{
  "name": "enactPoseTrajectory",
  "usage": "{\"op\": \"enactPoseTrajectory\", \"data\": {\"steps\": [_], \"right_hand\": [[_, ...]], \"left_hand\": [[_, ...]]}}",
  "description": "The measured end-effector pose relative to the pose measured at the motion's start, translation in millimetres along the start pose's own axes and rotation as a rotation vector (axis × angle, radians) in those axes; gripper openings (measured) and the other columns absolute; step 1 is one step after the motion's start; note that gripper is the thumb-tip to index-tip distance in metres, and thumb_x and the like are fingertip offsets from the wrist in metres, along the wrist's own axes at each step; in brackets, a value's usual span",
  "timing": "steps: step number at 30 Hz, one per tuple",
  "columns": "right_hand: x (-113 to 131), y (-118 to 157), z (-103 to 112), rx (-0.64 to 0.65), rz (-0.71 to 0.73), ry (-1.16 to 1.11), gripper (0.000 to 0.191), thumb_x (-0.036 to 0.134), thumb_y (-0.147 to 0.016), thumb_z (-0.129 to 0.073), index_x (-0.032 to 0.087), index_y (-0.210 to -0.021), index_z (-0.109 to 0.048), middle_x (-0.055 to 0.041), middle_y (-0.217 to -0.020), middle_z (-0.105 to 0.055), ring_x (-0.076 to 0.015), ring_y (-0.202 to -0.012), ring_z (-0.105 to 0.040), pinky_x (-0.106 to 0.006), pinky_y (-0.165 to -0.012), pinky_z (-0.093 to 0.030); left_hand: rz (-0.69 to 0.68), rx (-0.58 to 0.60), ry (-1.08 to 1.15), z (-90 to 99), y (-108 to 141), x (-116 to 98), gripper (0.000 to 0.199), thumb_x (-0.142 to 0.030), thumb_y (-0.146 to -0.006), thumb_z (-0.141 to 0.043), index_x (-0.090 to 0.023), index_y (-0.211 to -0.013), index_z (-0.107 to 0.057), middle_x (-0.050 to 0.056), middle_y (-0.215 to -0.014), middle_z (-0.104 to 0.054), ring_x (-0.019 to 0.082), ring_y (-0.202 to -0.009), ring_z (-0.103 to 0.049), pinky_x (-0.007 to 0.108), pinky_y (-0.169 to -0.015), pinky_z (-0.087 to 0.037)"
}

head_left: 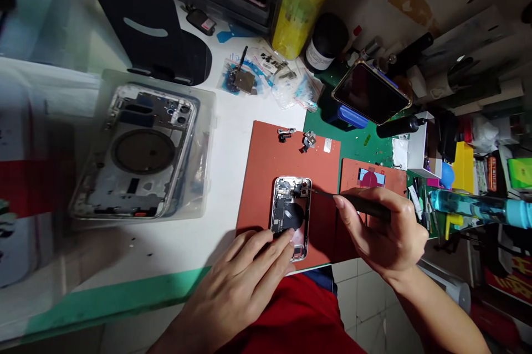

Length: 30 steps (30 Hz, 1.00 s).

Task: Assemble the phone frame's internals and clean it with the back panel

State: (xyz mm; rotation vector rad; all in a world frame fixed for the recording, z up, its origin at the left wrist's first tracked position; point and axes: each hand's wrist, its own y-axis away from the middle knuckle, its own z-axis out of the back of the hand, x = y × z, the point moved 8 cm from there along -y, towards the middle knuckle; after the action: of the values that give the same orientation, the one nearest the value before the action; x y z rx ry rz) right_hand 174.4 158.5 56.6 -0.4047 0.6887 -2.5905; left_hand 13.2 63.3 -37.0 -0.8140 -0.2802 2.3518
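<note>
An opened phone [293, 215] lies on a reddish-brown mat [260, 177], its inner parts exposed. My left hand [245, 276] rests over its lower left part with the fingers stretched out and their tips on the phone. In my right hand [384, 226] is a dark-handled screwdriver [366, 205]; its thin tip reaches the camera area at the phone's upper right corner. Two small metal parts, one [286, 133] at the left and one [308, 141] at the right, lie on the mat above the phone.
A clear plastic box [210, 160] at the left holds a larger phone housing [143, 152]. Small bags [291, 85], a yellow can [301, 8], a black jar [326, 41] and a propped phone [371, 92] stand or lie behind the mat. A blue bottle [474, 207] is at the right.
</note>
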Motion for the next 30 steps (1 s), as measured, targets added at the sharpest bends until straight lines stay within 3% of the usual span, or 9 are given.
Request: {"op": "enactPoseTrajectory", "data": {"steps": [15, 20, 23, 27, 30], "right_hand": [[4, -4, -3, 0.038, 0.057, 0.011, 0.020, 0.036, -0.103, -0.078, 0.024, -0.112, -0.064, 0.0053, -0.079, -0.082, -0.0120, -0.059, -0.077, -0.021, -0.055, -0.060], [10, -9, -1, 0.032, 0.106, 0.008, 0.018, 0.029, -0.102, -0.079, 0.022, -0.110, -0.066, 0.0042, -0.077, -0.081, -0.0112, -0.055, -0.074, -0.020, -0.053, -0.057], [12, -14, -4, 0.121, 0.125, -0.039, 0.016, 0.026, -0.103, -0.077, 0.023, -0.113, -0.065, 0.0044, -0.079, -0.080, -0.0115, -0.054, -0.073, -0.022, -0.050, -0.056], [17, -19, -10, 0.271, 0.229, -0.079, 0.020, 0.023, -0.104, -0.073, 0.020, -0.121, -0.063, -0.0014, -0.091, -0.083, -0.0148, -0.067, -0.078, -0.025, -0.057, -0.060], [23, -27, -9, 0.263, 0.339, -0.070, 0.020, 0.016, -0.101, -0.076, 0.017, -0.117, -0.062, 0.0017, -0.077, -0.076, -0.0122, -0.055, -0.068, -0.026, -0.051, -0.051]], "left_hand": [[-0.004, -0.002, 0.008, -0.5, -1, -2, 0.030, -0.012, -0.105, -0.063, -0.005, -0.132, -0.074, 0.014, -0.137, -0.077, 0.034, -0.111, -0.062, 0.051, -0.091, -0.045], [0.027, -0.027, 0.025, 0.2, -1, -1, 0.029, -0.013, -0.105, -0.064, -0.005, -0.132, -0.073, 0.013, -0.138, -0.077, 0.032, -0.111, -0.062, 0.050, -0.092, -0.045], [0.030, -0.020, 0.032, -0.6, 0, -2, 0.030, -0.012, -0.104, -0.065, -0.005, -0.132, -0.073, 0.013, -0.138, -0.077, 0.032, -0.110, -0.062, 0.049, -0.093, -0.045], [0.022, -0.013, 0.029, -1.2, 1, -2, 0.030, -0.012, -0.104, -0.065, -0.006, -0.132, -0.073, 0.012, -0.137, -0.078, 0.033, -0.112, -0.061, 0.049, -0.094, -0.044], [0.018, -0.025, 0.013, -0.6, 0, -2, 0.028, -0.013, -0.105, -0.063, -0.006, -0.130, -0.074, 0.013, -0.135, -0.078, 0.033, -0.112, -0.062, 0.050, -0.093, -0.044]]}}
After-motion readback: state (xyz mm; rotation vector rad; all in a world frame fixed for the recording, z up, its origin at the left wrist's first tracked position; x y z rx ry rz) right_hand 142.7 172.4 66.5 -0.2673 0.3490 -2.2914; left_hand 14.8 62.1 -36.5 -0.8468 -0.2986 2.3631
